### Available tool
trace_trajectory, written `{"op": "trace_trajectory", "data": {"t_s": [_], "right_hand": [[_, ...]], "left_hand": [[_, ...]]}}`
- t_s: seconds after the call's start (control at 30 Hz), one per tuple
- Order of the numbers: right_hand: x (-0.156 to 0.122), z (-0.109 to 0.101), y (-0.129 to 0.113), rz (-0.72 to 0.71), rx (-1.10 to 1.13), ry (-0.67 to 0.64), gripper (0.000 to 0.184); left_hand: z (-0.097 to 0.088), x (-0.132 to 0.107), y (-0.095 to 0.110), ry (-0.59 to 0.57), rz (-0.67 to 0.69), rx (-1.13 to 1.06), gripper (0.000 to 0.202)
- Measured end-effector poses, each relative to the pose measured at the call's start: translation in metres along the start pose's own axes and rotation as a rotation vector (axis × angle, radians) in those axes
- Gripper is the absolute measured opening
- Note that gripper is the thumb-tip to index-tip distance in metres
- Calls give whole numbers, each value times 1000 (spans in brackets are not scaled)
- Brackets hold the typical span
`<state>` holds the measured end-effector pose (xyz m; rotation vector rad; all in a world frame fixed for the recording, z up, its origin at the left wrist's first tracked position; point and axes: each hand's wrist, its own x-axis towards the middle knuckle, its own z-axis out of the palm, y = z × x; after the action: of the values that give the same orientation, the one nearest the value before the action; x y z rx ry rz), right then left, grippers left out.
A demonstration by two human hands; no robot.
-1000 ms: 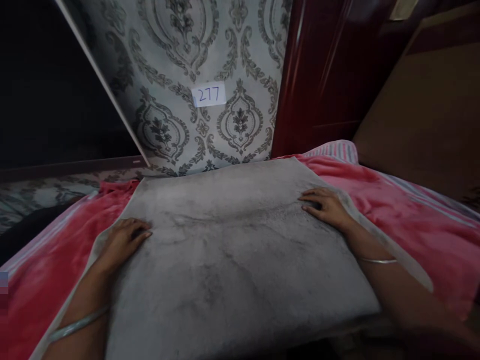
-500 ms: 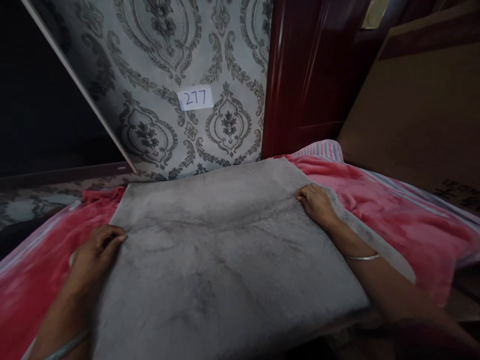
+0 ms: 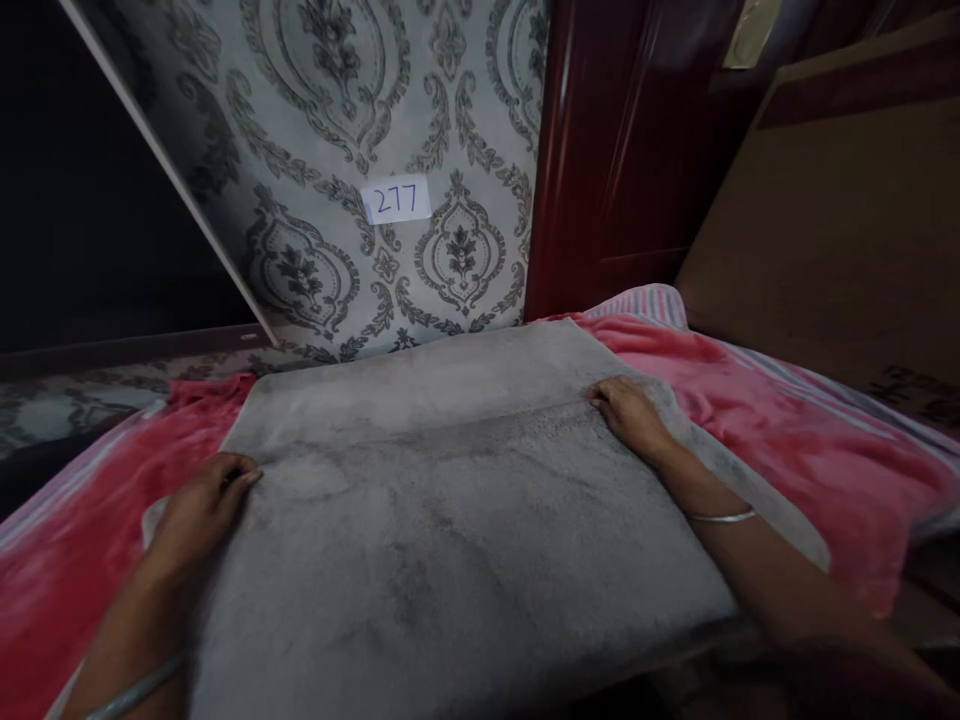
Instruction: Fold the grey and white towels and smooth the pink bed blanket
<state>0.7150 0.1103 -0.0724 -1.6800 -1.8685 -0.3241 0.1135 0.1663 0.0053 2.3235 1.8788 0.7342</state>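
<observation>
Head view: grey cloth (image 3: pixel 465 540), soft short-pile fabric, mottled with darker brushed streaks, spread roughly as a broad trapezoid in the middle, far edge near the patterned wallpaper (image 3: pixel 461 250). A long shallow crease runs across it from hand to hand. It lies over a plush red-pink blanket (image 3: pixel 757 400), which shows on both sides; striped fabric (image 3: pixel 645 303) shows past that on the right. Near right edge of the cloth ends over a dark area, too dim to read.

Around it: flat dark screen (image 3: pixel 112 200) with thin pale trim at left, glossy dark-red panel (image 3: pixel 592 170) and brown cardboard (image 3: pixel 832 210) at right, white label (image 3: pixel 397 200) marked 277 on the wallpaper.

Left hand (image 3: pixel 199 505): at the cloth's left side, back of hand up, forearm rising from bottom left, bangle (image 3: pixel 139 692) on it. Fingers curled, thumb and index tips together on the crease end.

Right hand (image 3: pixel 634 418): at the right end of the crease, slightly farther off, forearm slanting in from bottom right, thin bangle (image 3: pixel 722 517). Fingers bent, tips bunched together, pinching the cloth
</observation>
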Motion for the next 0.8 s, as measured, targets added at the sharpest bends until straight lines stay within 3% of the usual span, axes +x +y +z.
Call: {"op": "trace_trajectory", "data": {"t_s": [0.17, 0.3, 0.63, 0.8], "right_hand": [[-1, -2, 1, -120, -25, 43, 30], [1, -6, -1, -122, -66, 140, 32], [1, -1, 2, -91, -20, 26, 28], [1, 4, 1, -43, 31, -29, 26]], "left_hand": [[-2, -4, 2, 38, -30, 5, 40], [-5, -8, 0, 122, -25, -23, 39], [-8, -13, 14, 22, -58, -25, 37], [-4, -11, 5, 36, -30, -7, 37]]}}
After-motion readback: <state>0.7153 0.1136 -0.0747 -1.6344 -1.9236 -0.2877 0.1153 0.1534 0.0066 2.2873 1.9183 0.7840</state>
